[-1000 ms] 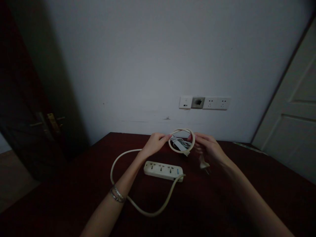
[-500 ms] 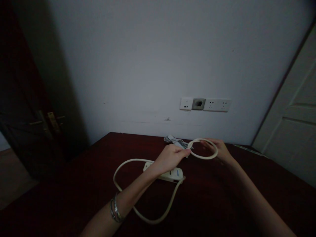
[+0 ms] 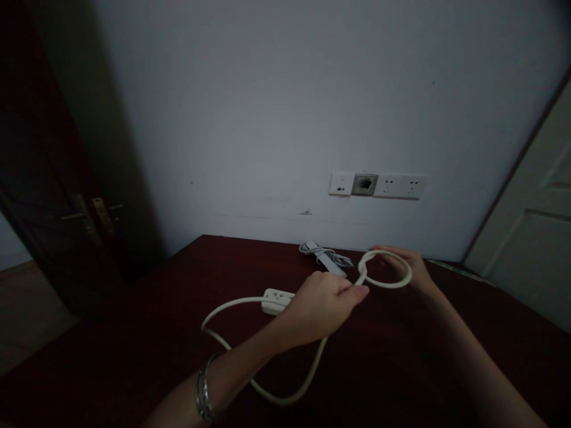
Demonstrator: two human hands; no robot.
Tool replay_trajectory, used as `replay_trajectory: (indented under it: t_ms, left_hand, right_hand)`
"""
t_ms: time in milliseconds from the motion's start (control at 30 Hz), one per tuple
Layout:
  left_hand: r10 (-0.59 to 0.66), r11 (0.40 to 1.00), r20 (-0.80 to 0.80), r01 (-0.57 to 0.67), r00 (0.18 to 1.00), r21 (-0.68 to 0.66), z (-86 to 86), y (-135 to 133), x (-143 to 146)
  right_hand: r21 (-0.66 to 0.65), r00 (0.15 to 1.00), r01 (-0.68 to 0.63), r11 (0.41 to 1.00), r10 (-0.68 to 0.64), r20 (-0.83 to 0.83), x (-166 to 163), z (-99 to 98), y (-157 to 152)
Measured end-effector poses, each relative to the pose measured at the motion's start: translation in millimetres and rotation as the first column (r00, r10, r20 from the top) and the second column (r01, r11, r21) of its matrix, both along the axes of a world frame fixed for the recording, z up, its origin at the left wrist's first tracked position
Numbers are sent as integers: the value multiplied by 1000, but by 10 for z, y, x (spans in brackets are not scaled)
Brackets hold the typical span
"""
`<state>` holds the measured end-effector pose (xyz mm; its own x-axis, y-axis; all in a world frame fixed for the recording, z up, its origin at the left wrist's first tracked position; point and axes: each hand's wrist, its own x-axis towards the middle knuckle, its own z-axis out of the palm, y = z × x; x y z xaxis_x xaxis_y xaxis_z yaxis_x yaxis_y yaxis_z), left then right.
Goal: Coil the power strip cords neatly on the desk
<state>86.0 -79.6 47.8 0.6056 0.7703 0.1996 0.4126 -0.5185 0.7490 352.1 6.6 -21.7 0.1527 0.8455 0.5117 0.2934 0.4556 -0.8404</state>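
A thick cream cable [image 3: 285, 401] runs in a wide loop over the dark red tabletop, beside a white power strip [image 3: 272, 301] that is partly hidden behind my left arm. Pinched between thumb and fingers, the cable is in my left hand [image 3: 330, 303] just below where it crosses itself. There it forms a small raised ring, twisted at its left side. My right hand [image 3: 410, 267] is closed around the right side of this ring, its fingers partly hidden behind it. Beyond my left hand lies a second, slim grey-white strip [image 3: 328, 260] with its thin grey cord bundled around it.
The dark red table [image 3: 250, 261] meets a pale wall. Socket plates [image 3: 399, 186] sit on the wall above its back edge. A dark door with a brass handle plate [image 3: 102, 214] stands at left, a pale panelled door [image 3: 535, 255] at right.
Both hands have moved right, carrying the cable ring along. The twist at the ring's left side now shows more plainly, and my left hand sits lower beneath it, covering more of the power strip.
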Motion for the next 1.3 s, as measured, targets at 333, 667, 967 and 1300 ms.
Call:
replay_trajectory:
  t_ms: [333,667,967,1300]
  left_hand:
    - [-39,999,40,39,998,-7,14,-45,-66]
    - [-39,995,90,47,995,-88,3,621,-366]
    - [95,978,85,-109,992,178,-293,1108,-395]
    - [84,974,-135,-52,987,221,-414,985,-227]
  right_hand:
    - [38,998,65,997,-65,-7,12,24,-1]
    - [-115,929,-53,992,7,-370,87,225,-94]
    - [-281,792,-483,829,277,-545,-186,605,-407]
    - [-225,855,-431,874,316,-412,-877,767,-662]
